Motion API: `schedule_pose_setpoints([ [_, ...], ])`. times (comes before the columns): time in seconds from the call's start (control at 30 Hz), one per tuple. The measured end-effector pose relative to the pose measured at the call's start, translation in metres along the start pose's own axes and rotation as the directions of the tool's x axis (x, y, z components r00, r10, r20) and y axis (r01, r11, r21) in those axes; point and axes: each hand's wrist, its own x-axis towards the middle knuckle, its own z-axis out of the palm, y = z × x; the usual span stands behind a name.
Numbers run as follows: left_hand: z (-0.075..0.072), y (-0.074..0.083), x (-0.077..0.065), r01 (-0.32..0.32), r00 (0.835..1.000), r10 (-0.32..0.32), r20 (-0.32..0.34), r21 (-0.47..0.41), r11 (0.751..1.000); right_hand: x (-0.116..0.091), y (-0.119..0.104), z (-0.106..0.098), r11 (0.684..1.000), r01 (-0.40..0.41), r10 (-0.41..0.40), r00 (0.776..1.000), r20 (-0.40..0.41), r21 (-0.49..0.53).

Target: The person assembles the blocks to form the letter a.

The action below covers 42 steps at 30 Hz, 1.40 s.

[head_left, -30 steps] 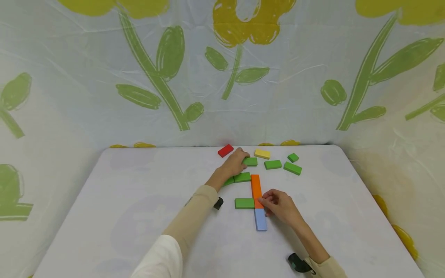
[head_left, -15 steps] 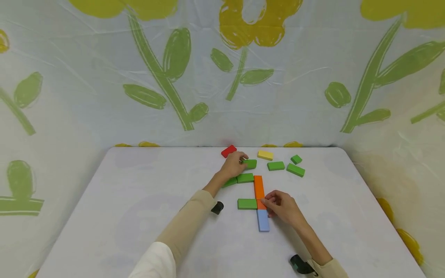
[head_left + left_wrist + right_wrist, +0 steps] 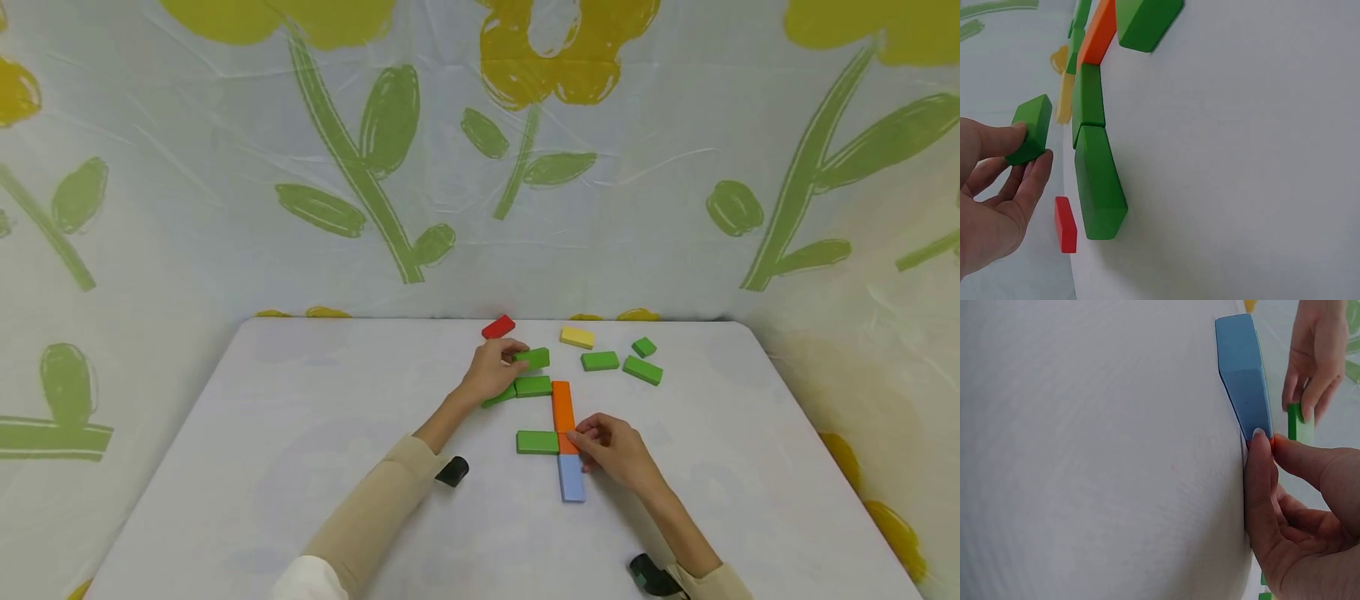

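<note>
In the head view my left hand point(image 3: 491, 368) pinches a green block point(image 3: 534, 358) between thumb and fingers. The left wrist view shows that green block point(image 3: 1033, 128) raised off the table. Below it, two green blocks point(image 3: 533, 386) lie end to end, leading to a long orange block point(image 3: 562, 406). My right hand point(image 3: 617, 450) pinches a second orange block point(image 3: 567, 443), thumb on top and a finger at its side; the fingers partly hide it. A blue block point(image 3: 572, 478) continues the column toward me, and another green block point(image 3: 537, 442) sticks out left.
Near the table's far edge lie a red block point(image 3: 498, 327) and a yellow block point(image 3: 577, 337). Several loose green blocks point(image 3: 642, 371) are at the back right. A flower-patterned cloth point(image 3: 600, 250) hangs behind the white table point(image 3: 300, 433).
My left hand has drawn back toward me, bringing the green block off its place at the back and tilting it. The right hand stays at the orange block. The head view has shifted slightly.
</note>
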Motion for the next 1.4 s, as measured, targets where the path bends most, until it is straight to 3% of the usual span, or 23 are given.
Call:
schedule_pose_setpoints([
  [0.43, -0.012, -0.001, -0.034, 0.046, 0.999, -0.046, 0.001, -0.055, 0.997, -0.001, -0.002, -0.001, 1.0, -0.008, 0.008, 1.0, 0.0, -0.01],
  [1.4, -0.019, -0.012, -0.102, 0.036, 0.999, -0.034, 0.024, -0.077, 0.996, 0.0, -0.002, 0.001, 0.999, -0.01, 0.01, 1.0, -0.019, -0.033],
])
